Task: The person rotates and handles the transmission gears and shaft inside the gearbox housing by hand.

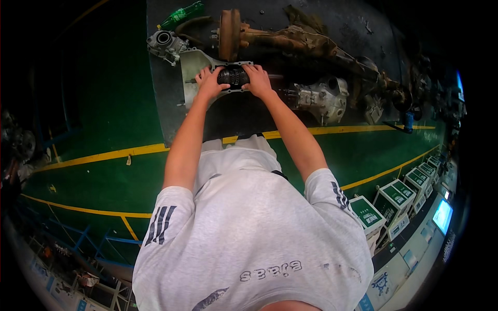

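Note:
A dark gear shaft (pixel 233 76) with several toothed gears lies in the opening of a pale metal gearbox housing (pixel 193 63) on the dark workbench (pixel 171 114). My left hand (pixel 208 84) grips the left end of the gear stack, thumb on the near side and fingers over the far side. At the opposite end, my right hand (pixel 257 80) holds the stack in the same way. The palms hide both ends of the gears. A thin rod sticks out to the right, past my right hand.
Right of my hands sits a silver gearbox casing (pixel 321 98). A rusty axle with a drum (pixel 230 35) stretches along the far side. Another metal casing (pixel 166 45) and a green bottle (pixel 181 14) are at the far left. White-and-green boxes (pixel 367 213) line the right.

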The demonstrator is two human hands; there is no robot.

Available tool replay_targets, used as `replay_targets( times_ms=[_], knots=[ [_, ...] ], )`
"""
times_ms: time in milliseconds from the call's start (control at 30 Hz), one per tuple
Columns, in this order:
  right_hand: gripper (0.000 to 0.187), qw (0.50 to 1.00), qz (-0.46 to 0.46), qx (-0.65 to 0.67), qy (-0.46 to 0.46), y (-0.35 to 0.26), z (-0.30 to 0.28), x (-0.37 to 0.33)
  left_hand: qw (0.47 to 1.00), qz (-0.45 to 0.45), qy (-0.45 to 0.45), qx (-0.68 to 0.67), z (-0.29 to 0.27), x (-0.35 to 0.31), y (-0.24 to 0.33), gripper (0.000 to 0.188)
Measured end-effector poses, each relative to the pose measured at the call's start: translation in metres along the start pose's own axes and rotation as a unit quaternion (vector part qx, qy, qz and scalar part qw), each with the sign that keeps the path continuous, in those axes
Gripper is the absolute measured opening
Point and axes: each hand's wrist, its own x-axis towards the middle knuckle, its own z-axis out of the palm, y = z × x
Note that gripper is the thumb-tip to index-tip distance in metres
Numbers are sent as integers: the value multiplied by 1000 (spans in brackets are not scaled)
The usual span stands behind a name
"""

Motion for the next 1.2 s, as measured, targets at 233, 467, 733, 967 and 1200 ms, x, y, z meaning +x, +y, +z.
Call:
replay_targets(
  times_ms=[233,467,733,967,1200],
  knots=[
    [85,999,16,10,-26,-1,-2,1,1000,-7,4,11,-4,-3,7,74],
    [83,998,35,27,-52,0,-7,-1,1000,-12,6,-5,-3,-1,5,75],
    [62,990,43,128,41,32,-7,-7,1000,-10,0,-4,-2,-1,-1,75],
    [38,977,84,-102,-166,95,10,-10,999,4,23,-46,-11,-2,-1,68],
    [20,978,140,-117,-103,103,22,5,992,-30,71,101,-29,-7,-32,38]
  ],
)
